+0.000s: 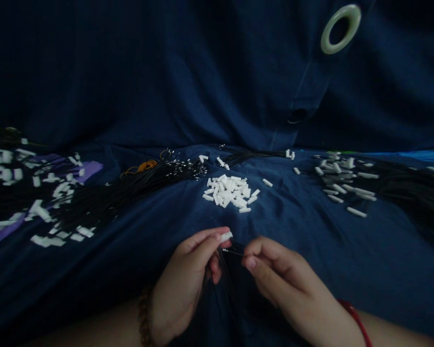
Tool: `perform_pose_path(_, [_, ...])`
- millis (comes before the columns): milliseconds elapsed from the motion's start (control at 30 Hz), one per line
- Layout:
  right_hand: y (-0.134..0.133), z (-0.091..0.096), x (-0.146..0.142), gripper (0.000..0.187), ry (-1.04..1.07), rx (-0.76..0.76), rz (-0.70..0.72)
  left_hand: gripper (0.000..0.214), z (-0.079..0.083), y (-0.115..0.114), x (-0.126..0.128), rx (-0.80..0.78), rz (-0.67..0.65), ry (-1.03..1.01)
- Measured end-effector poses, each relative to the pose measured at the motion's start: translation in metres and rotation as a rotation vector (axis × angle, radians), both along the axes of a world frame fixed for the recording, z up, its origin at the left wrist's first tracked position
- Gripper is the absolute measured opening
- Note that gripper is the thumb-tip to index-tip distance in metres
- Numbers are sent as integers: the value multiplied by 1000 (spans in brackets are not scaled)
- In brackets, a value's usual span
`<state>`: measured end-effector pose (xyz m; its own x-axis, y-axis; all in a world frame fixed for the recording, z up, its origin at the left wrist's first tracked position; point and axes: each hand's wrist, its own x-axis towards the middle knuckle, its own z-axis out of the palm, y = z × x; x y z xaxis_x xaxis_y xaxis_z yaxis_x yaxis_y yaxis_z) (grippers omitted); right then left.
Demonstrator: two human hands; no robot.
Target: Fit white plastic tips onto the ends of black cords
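Note:
My left hand (188, 279) pinches a small white plastic piece (226, 236) between thumb and forefinger. My right hand (282, 279) is closed in a pinch on the end of a thin black cord (233, 252), right beside the white piece. More black cord hangs down between the two hands. Both hands hover low over a dark blue cloth (311, 250). A little pile of loose white pieces (229, 191) lies just beyond the hands.
A bundle of black cords with metal ends (130, 188) lies at left, with white-tipped cords (39, 207) further left. More cords and white pieces (347, 185) lie at right. An orange item (146, 166) sits behind. A pale ring (340, 28) hangs on the blue fabric above.

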<state>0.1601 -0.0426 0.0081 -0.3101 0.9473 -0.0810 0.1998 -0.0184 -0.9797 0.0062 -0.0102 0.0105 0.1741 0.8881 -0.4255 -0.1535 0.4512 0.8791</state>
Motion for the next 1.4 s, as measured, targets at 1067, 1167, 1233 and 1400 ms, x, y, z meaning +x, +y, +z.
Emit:
perform_pose_path(1067, [-1,-8,-5,25,-343,224,-73,23,-3,-1,0,19,-41,41])
perform_pose_path(1167, [-1,-8,-6,25,-366,235,-83,22,-3,-1,1,19,-30,46])
perform_pose_path(1233, [-1,-9,-6,24,-381,237,-77,21,-3,-1,1,20,-22,52])
perform_pose_path(1400, [-1,-8,-7,24,-423,236,-69,21,-3,-1,1,27,-23,51])
